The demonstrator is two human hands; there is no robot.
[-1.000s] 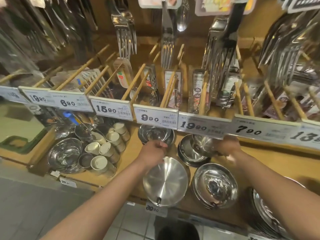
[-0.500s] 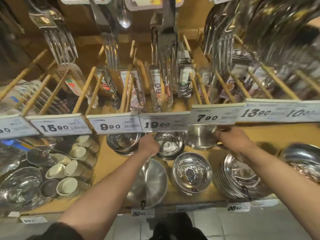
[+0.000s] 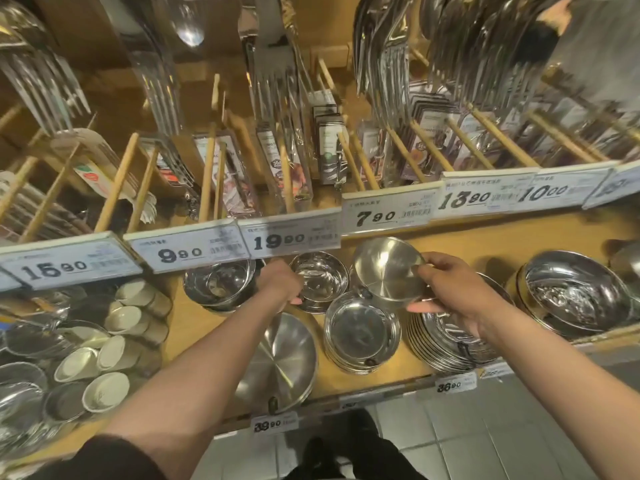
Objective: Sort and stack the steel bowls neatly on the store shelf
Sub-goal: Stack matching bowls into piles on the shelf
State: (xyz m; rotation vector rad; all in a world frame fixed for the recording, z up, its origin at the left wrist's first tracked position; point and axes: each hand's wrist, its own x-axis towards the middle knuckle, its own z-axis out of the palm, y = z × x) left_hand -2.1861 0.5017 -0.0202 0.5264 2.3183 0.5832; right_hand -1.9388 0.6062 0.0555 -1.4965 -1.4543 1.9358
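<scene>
Wooden shelf [image 3: 464, 251] loaded with steel ware under a row of price tags [image 3: 289, 239]. At far right, wide bowl stack [image 3: 575, 299]; left of it, plate stack [image 3: 446, 344]. Near front edge, flat round pan [image 3: 280, 358], beside shallow bowl stack [image 3: 362, 332]. Right hand [image 3: 453, 296] curled round tilted steel bowl [image 3: 388, 271], lifted above plates. Left hand [image 3: 280, 285] reaching to rim of small bowl [image 3: 322, 280], grip unclear.

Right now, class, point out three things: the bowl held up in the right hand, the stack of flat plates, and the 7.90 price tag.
tilted bowl [image 3: 388, 271], head view, inner surface.
plate stack [image 3: 436, 351], head view, stacked rims.
7.90 price tag [image 3: 388, 213], head view, printed face.
</scene>
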